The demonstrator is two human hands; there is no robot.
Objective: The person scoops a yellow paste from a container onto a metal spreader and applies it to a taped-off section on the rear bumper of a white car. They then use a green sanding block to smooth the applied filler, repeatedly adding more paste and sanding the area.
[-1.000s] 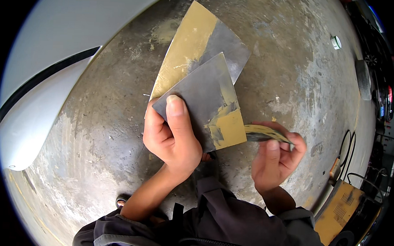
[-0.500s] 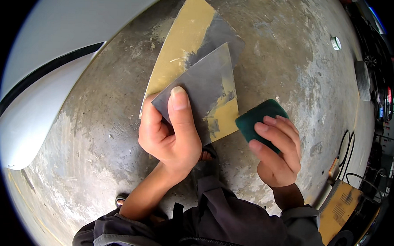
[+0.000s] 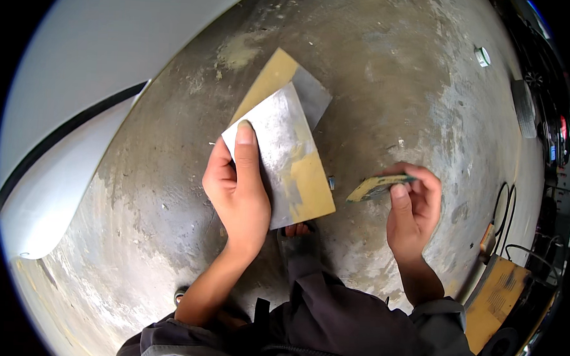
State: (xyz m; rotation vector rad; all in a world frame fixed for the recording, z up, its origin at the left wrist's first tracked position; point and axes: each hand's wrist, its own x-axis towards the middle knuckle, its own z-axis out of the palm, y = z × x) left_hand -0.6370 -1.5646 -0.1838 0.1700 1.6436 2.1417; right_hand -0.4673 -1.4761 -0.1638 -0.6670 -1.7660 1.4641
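Note:
Two metal plates smeared with yellow putty are pinched in my left hand, whose thumb presses on the front plate. The rear plate shows behind it, with a yellow band and a bare grey part. To their right, my right hand grips a thin green spreader by its far end, tilted nearly edge-on, with yellow and dark smears on the visible face. It is apart from the plates.
A pale car panel fills the upper left. On the stained concrete floor are a small white can, a tyre, black cables and a yellow box-like object at right. A dark vehicle lines the right edge. My sandaled foot shows below.
My right hand has turned the spreader from its green face, seen half a second ago, to its smeared, near edge-on side. The plates have moved down and their front face now catches bright light.

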